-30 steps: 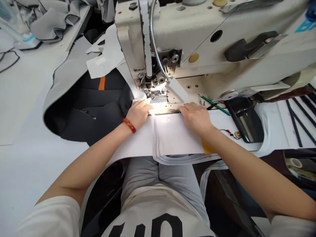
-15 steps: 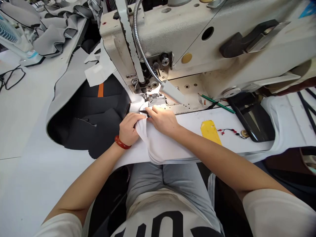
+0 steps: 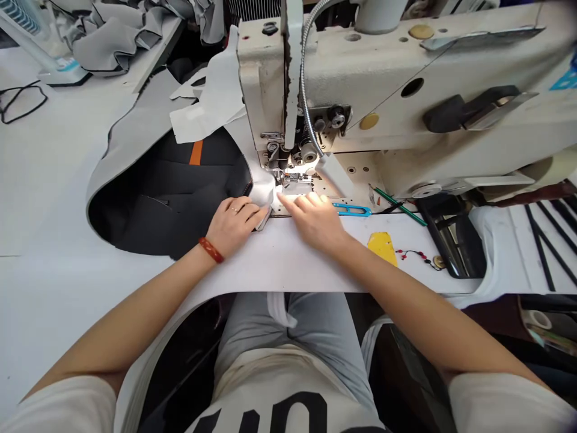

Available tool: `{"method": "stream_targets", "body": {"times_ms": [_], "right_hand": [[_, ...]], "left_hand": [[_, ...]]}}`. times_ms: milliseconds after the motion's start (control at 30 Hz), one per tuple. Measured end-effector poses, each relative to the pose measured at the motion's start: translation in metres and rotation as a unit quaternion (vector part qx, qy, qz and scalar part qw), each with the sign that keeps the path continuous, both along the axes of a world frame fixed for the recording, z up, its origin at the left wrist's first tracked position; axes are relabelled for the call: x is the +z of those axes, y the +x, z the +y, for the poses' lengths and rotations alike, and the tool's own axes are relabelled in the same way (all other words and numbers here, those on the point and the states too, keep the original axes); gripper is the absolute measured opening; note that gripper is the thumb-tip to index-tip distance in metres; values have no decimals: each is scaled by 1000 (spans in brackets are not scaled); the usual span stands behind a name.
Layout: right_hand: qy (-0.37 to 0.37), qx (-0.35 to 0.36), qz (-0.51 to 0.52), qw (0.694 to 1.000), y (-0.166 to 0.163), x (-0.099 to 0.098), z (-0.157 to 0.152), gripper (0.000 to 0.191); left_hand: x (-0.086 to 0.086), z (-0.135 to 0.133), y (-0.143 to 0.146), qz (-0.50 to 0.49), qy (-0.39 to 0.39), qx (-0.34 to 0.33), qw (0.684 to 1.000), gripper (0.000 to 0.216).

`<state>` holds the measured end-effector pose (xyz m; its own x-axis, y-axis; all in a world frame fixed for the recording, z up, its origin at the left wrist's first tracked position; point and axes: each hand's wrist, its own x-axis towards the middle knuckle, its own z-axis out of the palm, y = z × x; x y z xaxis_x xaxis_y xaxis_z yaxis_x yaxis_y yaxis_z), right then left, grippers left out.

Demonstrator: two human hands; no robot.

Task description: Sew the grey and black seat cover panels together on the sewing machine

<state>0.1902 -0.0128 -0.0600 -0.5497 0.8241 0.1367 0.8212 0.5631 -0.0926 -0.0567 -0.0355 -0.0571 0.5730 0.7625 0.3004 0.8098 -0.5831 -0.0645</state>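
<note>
My left hand point(image 3: 235, 224), with a red bangle and a ring, grips the folded edge of light fabric point(image 3: 264, 220) in front of the sewing machine's needle area. This fabric joins a black-lined piece point(image 3: 180, 207) with an orange tab lying to the left. My right hand point(image 3: 318, 221) rests palm down on the machine bed, its thumb stretched towards the presser foot point(image 3: 285, 178) and its fingers lying forward. From beneath its right side sticks out a blue loop-handled tool point(image 3: 354, 210); its other end is hidden. A white strip point(image 3: 280, 310) hangs over the table edge onto my lap.
The sewing machine point(image 3: 360, 78) and its flexible lamp point(image 3: 336, 174) rise behind my hands. To the right lie a green pencil point(image 3: 401, 207), a yellow tag point(image 3: 382, 248), a beaded cord point(image 3: 417, 255) and a black tray point(image 3: 433, 240). Grey cut pieces point(image 3: 117, 36) are heaped back left.
The white strip has left my left hand and hangs at my lap. My hands have moved apart. The blue handle now shows beside my right hand. The view has shifted.
</note>
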Motion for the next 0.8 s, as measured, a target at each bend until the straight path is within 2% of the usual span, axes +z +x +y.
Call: {"method": "stream_targets", "body": {"times_ms": [33, 100, 200, 300, 467, 600, 800], "right_hand": [[-15, -10, 10, 1000, -9, -1, 5, 57], [-46, -78, 38, 995, -24, -4, 17, 53], [-79, -158, 74, 981, -31, -9, 35, 44], [-91, -151, 102, 979, -31, -14, 41, 37], [-95, -116, 159, 976, -36, -25, 32, 31], [-81, -104, 170, 977, -40, -29, 29, 27], [-93, -126, 166, 974, -39, -27, 34, 30]], "left_hand": [[-1, 5, 2, 1, 3, 4, 1000, 40], [-2, 10, 10, 4, 7, 7, 1000, 36], [-4, 6, 26, 32, 14, -14, 999, 34], [-8, -4, 39, 45, 24, -19, 999, 36], [-14, -5, 45, 26, 46, 2, 999, 34], [-17, 4, 50, 31, 56, 16, 998, 34], [-20, 28, 53, 23, 55, 29, 998, 35]]}}
